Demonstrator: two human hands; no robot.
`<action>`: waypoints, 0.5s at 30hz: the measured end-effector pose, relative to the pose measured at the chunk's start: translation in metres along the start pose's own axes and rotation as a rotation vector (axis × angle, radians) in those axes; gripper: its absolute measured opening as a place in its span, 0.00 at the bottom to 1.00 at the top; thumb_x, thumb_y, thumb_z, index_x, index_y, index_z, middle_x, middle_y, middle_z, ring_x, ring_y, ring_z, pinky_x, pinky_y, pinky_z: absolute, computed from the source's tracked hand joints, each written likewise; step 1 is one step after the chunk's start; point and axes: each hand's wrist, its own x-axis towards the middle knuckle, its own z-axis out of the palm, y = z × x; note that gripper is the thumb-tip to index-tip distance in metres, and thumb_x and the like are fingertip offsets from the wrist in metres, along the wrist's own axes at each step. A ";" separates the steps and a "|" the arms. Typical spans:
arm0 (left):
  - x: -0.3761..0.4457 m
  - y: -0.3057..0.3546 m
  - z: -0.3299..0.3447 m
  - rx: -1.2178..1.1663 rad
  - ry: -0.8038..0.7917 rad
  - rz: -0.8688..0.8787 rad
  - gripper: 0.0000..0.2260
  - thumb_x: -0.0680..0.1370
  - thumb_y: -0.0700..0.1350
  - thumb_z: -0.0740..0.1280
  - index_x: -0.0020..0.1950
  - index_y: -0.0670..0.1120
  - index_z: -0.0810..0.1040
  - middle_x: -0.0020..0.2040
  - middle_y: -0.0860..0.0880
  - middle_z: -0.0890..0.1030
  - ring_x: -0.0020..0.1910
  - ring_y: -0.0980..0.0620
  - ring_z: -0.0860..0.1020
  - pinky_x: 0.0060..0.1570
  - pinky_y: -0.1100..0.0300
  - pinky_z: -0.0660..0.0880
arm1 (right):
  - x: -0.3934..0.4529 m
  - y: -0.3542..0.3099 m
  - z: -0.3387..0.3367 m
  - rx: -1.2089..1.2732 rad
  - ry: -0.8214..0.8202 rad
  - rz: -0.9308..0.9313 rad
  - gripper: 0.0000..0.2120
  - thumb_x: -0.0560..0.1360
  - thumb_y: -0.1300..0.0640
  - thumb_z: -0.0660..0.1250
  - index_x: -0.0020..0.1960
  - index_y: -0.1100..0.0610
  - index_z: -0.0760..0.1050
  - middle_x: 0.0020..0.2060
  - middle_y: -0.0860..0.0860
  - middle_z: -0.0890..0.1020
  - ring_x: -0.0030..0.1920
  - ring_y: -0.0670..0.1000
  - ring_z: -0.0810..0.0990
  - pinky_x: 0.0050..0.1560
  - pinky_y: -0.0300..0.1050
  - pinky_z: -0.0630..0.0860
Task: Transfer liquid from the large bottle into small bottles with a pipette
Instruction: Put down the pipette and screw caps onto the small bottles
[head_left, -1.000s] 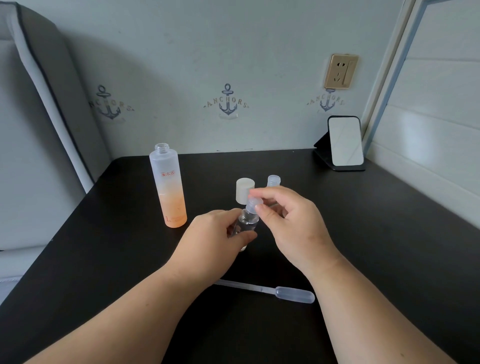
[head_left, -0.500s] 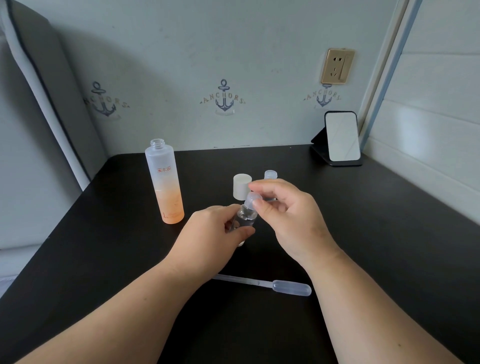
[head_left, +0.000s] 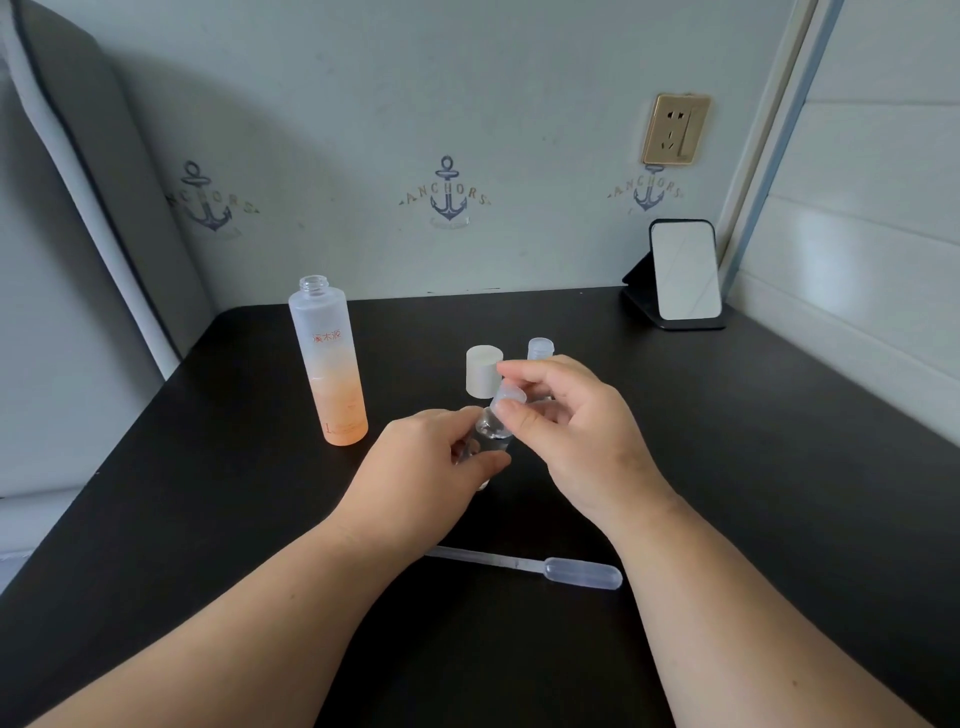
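My left hand (head_left: 434, 460) grips a small clear bottle (head_left: 491, 439) at the middle of the black table (head_left: 779, 467). My right hand (head_left: 571, 431) pinches the bottle's translucent cap (head_left: 508, 399) at its top. The large frosted bottle (head_left: 328, 364) with orange liquid stands uncapped to the left. Its white cap (head_left: 483, 371) stands just behind my hands. A second small bottle (head_left: 540, 348) peeks out behind my right hand, mostly hidden. The clear pipette (head_left: 545, 569) lies flat on the table between my forearms.
A small mirror (head_left: 684, 270) on a black stand sits at the table's far right corner. Walls close off the back and right sides. A padded grey panel (head_left: 78, 208) leans at the left edge.
My hands stay on the small bottle and its cap; the right fingers have shifted slightly on the cap. The view has drifted a little.
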 end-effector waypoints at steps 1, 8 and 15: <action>0.000 0.000 0.000 -0.001 0.000 0.001 0.03 0.79 0.53 0.70 0.46 0.57 0.78 0.38 0.55 0.76 0.39 0.55 0.75 0.38 0.61 0.70 | 0.000 0.001 0.000 0.024 -0.016 0.015 0.13 0.75 0.53 0.71 0.59 0.46 0.83 0.53 0.42 0.83 0.53 0.47 0.83 0.57 0.50 0.80; 0.000 0.001 0.000 0.022 -0.005 0.006 0.05 0.79 0.53 0.70 0.45 0.60 0.76 0.37 0.57 0.74 0.37 0.57 0.74 0.36 0.64 0.65 | 0.001 0.000 -0.001 -0.050 0.029 -0.008 0.11 0.74 0.52 0.75 0.56 0.47 0.83 0.48 0.38 0.82 0.50 0.44 0.82 0.51 0.40 0.78; 0.001 0.000 0.001 0.004 -0.001 -0.006 0.03 0.79 0.53 0.70 0.47 0.58 0.78 0.37 0.57 0.75 0.37 0.57 0.74 0.36 0.65 0.64 | -0.001 -0.002 -0.002 -0.078 0.027 -0.005 0.09 0.76 0.55 0.74 0.56 0.46 0.83 0.49 0.40 0.83 0.50 0.43 0.82 0.49 0.34 0.77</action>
